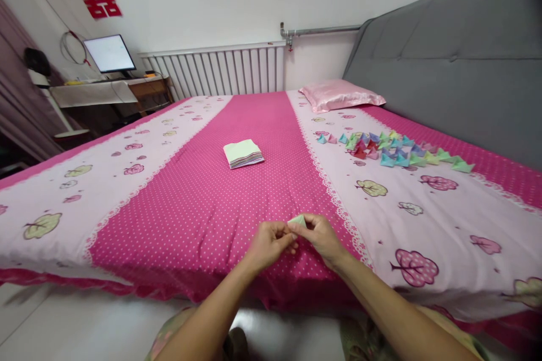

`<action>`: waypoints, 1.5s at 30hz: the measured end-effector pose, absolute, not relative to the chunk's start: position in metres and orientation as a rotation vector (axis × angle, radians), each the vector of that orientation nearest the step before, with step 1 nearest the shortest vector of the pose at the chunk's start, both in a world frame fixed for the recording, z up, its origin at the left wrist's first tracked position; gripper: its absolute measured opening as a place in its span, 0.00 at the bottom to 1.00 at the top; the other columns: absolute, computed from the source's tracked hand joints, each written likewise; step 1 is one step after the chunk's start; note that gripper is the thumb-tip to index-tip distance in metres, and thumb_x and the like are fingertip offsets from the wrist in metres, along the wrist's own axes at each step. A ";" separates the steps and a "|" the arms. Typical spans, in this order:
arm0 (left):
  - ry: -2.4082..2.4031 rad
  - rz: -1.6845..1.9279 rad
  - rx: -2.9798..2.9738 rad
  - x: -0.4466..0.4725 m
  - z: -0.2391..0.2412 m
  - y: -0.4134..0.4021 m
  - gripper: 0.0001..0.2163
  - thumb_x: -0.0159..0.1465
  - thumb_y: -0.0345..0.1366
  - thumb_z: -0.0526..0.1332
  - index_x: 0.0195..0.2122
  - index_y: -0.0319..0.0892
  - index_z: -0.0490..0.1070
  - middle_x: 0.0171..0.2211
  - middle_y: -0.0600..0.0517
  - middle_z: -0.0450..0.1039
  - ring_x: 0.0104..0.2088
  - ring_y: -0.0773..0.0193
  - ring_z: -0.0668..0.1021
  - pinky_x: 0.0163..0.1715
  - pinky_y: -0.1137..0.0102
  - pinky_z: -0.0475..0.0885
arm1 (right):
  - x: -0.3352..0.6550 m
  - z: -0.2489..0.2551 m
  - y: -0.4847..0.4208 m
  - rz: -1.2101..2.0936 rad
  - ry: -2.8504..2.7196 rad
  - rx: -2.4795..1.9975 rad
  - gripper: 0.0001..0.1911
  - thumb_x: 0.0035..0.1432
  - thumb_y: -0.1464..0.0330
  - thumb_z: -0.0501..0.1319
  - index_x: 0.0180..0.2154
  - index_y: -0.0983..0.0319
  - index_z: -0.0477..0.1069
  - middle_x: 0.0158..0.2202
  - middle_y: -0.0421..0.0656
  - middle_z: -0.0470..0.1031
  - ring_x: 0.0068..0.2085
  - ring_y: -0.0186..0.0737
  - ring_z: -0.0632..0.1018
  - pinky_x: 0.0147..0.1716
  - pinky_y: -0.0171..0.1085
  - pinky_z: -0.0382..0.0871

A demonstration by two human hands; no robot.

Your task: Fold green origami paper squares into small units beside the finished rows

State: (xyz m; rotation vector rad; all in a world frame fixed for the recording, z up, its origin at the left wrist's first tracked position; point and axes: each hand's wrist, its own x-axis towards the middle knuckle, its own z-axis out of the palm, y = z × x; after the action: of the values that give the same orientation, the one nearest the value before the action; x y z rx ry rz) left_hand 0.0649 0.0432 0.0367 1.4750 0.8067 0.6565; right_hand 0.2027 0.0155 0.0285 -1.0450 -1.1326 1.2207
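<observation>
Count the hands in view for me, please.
2: the left hand and right hand, close together at the near side of the bed, the right pinching green paper. No others show.

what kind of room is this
Most likely a bedroom: a wide bed with a pink patterned bedspread, a satiny pillow and a tall padded headboard fill most of the view.

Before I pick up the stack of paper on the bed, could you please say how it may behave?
The stack of paper would probably slide apart if gripped loosely, as its edges look uneven. It should flex at the corners, given its thin layers. It seems unlikely to roll, lying flat on the bed.
</observation>
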 end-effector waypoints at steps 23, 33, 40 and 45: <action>0.865 0.764 1.416 0.064 0.041 0.046 0.11 0.52 0.40 0.62 0.21 0.36 0.67 0.18 0.51 0.71 0.19 0.69 0.73 0.22 0.74 0.67 | 0.203 0.029 0.018 1.204 -1.083 -1.024 0.13 0.46 0.59 0.63 0.28 0.64 0.72 0.26 0.40 0.73 0.29 0.36 0.71 0.33 0.35 0.64; 0.871 0.797 1.395 0.061 0.042 0.048 0.12 0.52 0.41 0.63 0.21 0.36 0.66 0.19 0.51 0.73 0.19 0.69 0.74 0.21 0.75 0.67 | 0.206 0.028 0.020 1.105 -1.095 -1.115 0.14 0.45 0.58 0.63 0.22 0.64 0.70 0.22 0.39 0.70 0.25 0.33 0.68 0.30 0.34 0.61; 0.856 0.782 1.403 0.062 0.043 0.048 0.12 0.52 0.41 0.63 0.21 0.36 0.67 0.18 0.51 0.72 0.19 0.69 0.74 0.21 0.74 0.67 | 0.203 0.030 0.019 1.164 -1.074 -1.012 0.11 0.47 0.60 0.63 0.28 0.62 0.73 0.27 0.41 0.73 0.32 0.37 0.72 0.35 0.36 0.63; 0.822 0.719 1.398 0.065 0.040 0.045 0.12 0.52 0.41 0.62 0.21 0.36 0.66 0.17 0.52 0.70 0.19 0.69 0.73 0.22 0.74 0.68 | 0.203 0.030 0.017 1.188 -1.056 -1.020 0.10 0.47 0.61 0.63 0.26 0.63 0.73 0.25 0.40 0.73 0.28 0.35 0.71 0.31 0.34 0.63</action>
State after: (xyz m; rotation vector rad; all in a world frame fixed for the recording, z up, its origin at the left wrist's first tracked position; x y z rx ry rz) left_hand 0.0645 0.0455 0.0398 1.3982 0.8219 0.7185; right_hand 0.2025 0.0172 0.0303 -1.0202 -1.0560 1.1879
